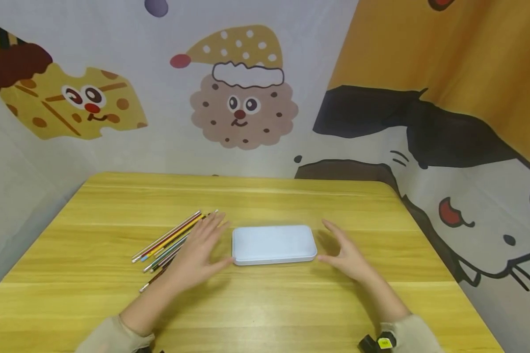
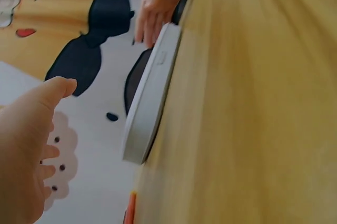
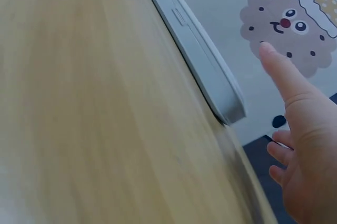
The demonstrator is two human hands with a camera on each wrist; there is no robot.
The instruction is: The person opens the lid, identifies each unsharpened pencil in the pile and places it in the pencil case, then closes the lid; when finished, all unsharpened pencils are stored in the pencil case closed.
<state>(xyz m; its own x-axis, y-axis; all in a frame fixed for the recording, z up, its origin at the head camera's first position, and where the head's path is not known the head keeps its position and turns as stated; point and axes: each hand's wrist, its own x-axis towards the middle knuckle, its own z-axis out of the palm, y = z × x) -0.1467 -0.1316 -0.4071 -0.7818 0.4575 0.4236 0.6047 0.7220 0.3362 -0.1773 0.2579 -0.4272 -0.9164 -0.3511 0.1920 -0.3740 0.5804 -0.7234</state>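
The left grip and right grip, both wide, flank the case on the tabletop; pencils lie partly hidden by the left.

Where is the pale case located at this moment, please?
In the head view, the pale case lies on the wooden table, between the left hand and right hand, to the right of the pencils.

Pale bluish-white case, dark red, yellow and green pencils, yellow wood-grained desk, beige sleeves, white backdrop with brown-spotted yellow cheese, dark-dotted pinkish cookie, white-dotted mustard hat
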